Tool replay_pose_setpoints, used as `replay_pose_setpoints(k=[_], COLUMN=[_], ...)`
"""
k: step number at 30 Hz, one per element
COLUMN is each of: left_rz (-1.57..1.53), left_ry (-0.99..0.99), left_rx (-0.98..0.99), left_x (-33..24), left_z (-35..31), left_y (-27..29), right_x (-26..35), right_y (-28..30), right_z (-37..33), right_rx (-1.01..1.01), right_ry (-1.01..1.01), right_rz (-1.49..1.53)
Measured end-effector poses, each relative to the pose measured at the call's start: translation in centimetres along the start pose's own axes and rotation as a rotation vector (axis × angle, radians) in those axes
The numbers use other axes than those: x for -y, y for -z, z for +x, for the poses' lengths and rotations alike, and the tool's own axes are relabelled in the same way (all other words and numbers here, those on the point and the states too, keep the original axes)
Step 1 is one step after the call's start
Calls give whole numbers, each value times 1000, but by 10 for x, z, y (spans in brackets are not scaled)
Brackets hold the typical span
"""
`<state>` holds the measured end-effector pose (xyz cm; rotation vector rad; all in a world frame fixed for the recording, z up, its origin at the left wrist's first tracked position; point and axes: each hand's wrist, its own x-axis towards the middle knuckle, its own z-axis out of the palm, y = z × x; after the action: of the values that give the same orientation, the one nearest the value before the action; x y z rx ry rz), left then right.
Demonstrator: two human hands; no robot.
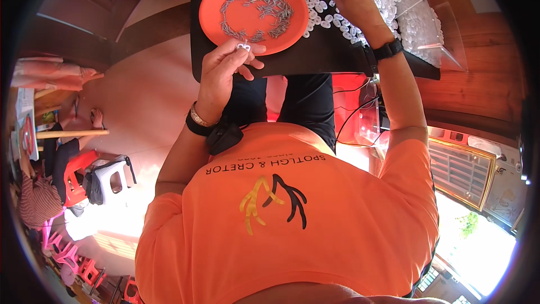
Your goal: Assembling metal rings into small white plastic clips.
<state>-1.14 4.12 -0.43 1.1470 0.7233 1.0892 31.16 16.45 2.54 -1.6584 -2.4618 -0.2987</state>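
My left hand is at the near rim of an orange plate, pinching a small white plastic piece with rounded holes between thumb and fingers. In the plate lie many small grey pins, heaped loosely in a ring. To the right, my right hand reaches over loose white oval plastic pieces, its fingertips closed together at the edge of the heap. What those fingertips hold, if anything, is too small to make out.
A big pile of white pieces fills the right of the black table, beside clear acrylic panels. Dark cables hang below the table edge. Another person sits far left near red and white stools.
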Motion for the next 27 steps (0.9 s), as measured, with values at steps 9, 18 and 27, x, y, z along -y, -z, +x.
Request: replay_pose_setpoints(k=[9,18,27], left_rz=[-66,-73,-66], left_ry=[-10,-49,-50], left_rx=[-13,19,-58], left_x=[0,0,-4], left_z=[0,-3,4], left_y=[3,4,-2], right_x=[-5,7,1], right_y=[1,12,6], right_z=[-5,5,1], right_rx=[-71,-2,-126], right_ry=[-15,71,9], right_rz=[59,-25,45])
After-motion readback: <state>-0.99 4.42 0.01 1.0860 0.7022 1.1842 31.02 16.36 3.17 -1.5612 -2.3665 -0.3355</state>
